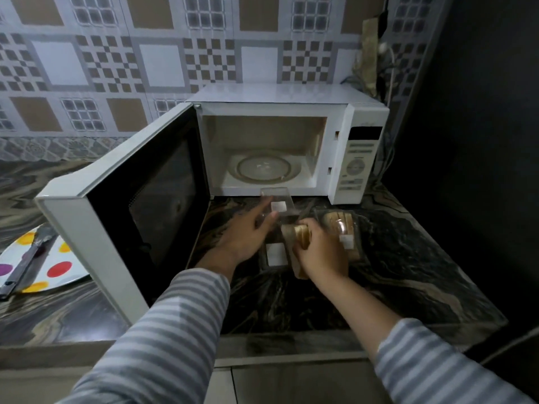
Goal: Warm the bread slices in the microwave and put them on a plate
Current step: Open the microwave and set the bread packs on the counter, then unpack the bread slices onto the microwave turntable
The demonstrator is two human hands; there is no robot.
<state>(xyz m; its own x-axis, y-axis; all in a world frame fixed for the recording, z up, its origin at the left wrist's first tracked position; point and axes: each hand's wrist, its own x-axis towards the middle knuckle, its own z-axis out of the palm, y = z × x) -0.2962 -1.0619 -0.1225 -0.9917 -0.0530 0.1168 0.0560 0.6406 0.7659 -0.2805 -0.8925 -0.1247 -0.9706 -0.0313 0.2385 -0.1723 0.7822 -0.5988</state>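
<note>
The white microwave (291, 94) stands on the counter with its door (140, 205) swung wide to the left. Its glass turntable (264, 169) is bare. In front of it lies a clear plastic bread package (275, 255) with its lid (277, 201) raised. My left hand (248, 237) reaches in with straight fingers that touch the raised lid. My right hand (320, 255) grips bread slices (302, 236) at the package's right edge. More sliced bread (339, 225) sits in a wrapper just right of my right hand. A white plate (62, 259) with coloured dots lies at the far left.
A knife-like utensil (26, 263) lies across the dotted plate. The open door stands between the plate and my hands. Cables (385, 68) hang in the corner behind the microwave. A dark wall (466, 141) bounds the counter on the right.
</note>
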